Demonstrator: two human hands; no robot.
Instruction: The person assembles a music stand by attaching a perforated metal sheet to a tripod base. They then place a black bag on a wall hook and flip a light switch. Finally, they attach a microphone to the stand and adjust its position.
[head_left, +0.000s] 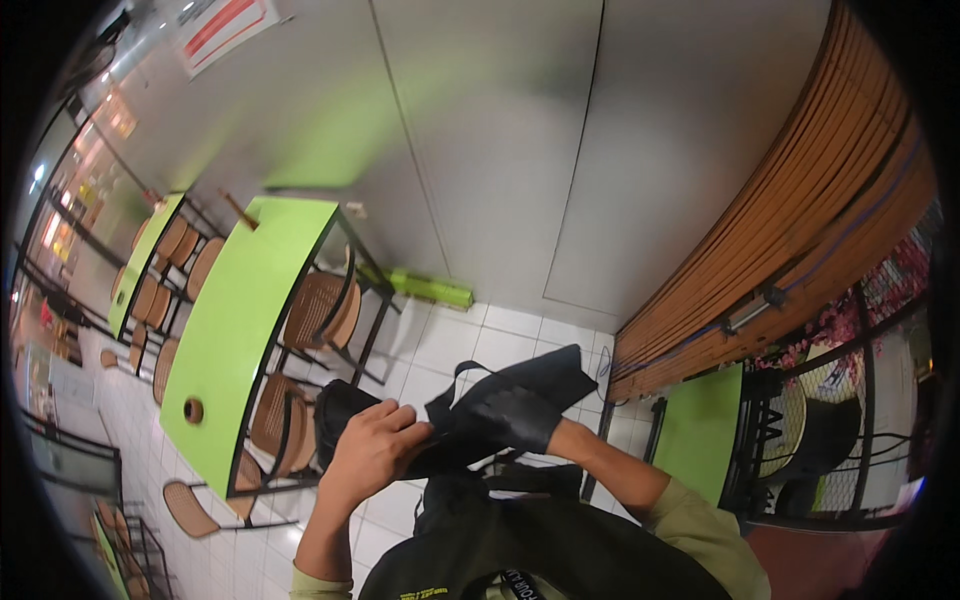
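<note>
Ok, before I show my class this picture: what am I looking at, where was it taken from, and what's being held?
There is no machine: these are a person's own hands, seen from a wide fisheye camera on their head, looking down, which bends straight edges. The bare left hand grips black fabric; the right hand, in what looks like a black glove, touches it, though its grip is unclear. On the long green table to the left sits a small brown round object.
</note>
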